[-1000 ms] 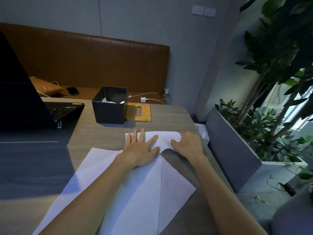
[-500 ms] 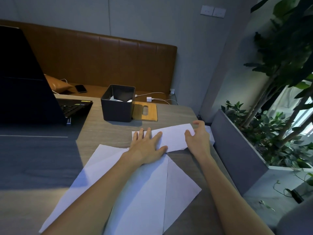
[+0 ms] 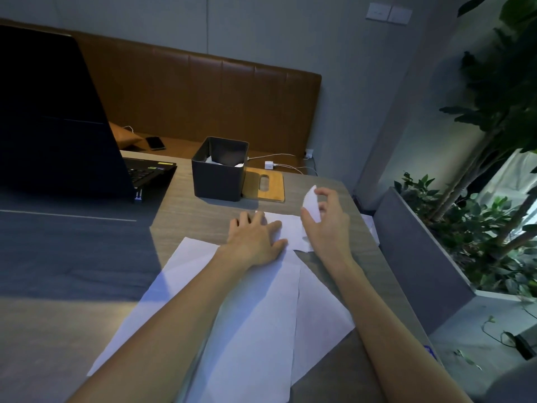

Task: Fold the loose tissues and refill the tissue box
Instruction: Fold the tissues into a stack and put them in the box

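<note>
A folded white tissue strip lies across the wooden table. My left hand presses flat on its left part, fingers spread. My right hand pinches the strip's right end, which curls up off the table between thumb and fingers. Under my forearms lie larger unfolded white tissues. The dark square tissue box stands open behind the strip, with some white tissue inside. Its wooden lid lies flat beside it on the right.
An open black laptop stands at the left. A brown bench behind the table holds a phone and a white charger with cable. The table's right edge drops to a grey planter with plants.
My right hand slid to the strip's right end, then lifted that end and is bringing it back toward the left. My left hand stayed pressed on the strip.
</note>
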Demonstrator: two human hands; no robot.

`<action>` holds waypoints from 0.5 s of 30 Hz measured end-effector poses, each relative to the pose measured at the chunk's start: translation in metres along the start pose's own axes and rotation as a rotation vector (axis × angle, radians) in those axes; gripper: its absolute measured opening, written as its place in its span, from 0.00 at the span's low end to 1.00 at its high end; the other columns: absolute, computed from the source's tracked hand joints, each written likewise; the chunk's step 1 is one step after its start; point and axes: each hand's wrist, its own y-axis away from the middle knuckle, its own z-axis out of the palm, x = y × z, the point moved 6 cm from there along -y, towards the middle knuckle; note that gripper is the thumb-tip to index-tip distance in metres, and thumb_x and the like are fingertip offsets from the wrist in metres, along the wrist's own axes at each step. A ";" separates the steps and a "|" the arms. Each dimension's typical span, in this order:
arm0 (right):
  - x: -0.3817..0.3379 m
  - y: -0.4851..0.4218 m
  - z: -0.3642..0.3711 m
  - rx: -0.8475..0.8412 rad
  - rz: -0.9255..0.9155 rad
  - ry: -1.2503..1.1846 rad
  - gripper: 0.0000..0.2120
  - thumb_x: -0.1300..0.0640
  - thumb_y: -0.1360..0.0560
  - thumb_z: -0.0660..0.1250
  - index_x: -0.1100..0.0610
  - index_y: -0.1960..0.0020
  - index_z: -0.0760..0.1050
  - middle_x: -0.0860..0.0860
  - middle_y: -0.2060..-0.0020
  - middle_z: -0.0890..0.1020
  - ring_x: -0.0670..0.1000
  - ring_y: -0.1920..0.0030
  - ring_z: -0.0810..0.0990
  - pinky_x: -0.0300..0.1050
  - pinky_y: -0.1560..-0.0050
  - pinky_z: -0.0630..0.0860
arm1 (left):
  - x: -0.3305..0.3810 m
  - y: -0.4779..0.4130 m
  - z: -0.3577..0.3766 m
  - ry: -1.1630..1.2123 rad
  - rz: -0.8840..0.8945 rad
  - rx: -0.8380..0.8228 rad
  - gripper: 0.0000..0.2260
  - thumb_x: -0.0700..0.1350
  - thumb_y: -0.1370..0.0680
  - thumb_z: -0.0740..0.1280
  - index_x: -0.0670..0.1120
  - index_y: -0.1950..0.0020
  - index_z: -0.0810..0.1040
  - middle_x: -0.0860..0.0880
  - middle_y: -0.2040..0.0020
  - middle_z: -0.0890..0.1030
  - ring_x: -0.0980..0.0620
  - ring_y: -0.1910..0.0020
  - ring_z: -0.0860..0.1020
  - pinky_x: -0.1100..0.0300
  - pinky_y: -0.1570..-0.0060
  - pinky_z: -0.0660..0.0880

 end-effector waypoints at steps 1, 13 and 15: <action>-0.006 0.003 0.010 -0.030 -0.020 -0.009 0.24 0.57 0.21 0.69 0.50 0.28 0.66 0.47 0.42 0.74 0.44 0.53 0.74 0.25 0.66 0.72 | -0.002 0.000 0.000 0.025 0.006 0.001 0.22 0.65 0.18 0.52 0.60 0.26 0.64 0.46 0.25 0.65 0.39 0.27 0.63 0.42 0.31 0.62; -0.004 0.010 0.030 -0.101 -0.033 -0.073 0.13 0.53 0.19 0.66 0.51 0.35 0.73 0.44 0.46 0.79 0.44 0.49 0.79 0.32 0.51 0.78 | -0.047 -0.014 -0.011 0.854 -0.299 0.202 0.17 0.44 0.16 0.58 0.50 0.27 0.72 0.48 0.31 0.76 0.45 0.33 0.74 0.49 0.35 0.76; 0.012 0.004 0.024 -0.065 0.016 0.098 0.14 0.54 0.20 0.67 0.53 0.35 0.73 0.47 0.43 0.78 0.47 0.45 0.78 0.42 0.43 0.79 | -0.046 -0.014 -0.010 0.820 -0.291 0.225 0.17 0.49 0.16 0.61 0.51 0.27 0.72 0.48 0.33 0.78 0.46 0.37 0.76 0.49 0.38 0.78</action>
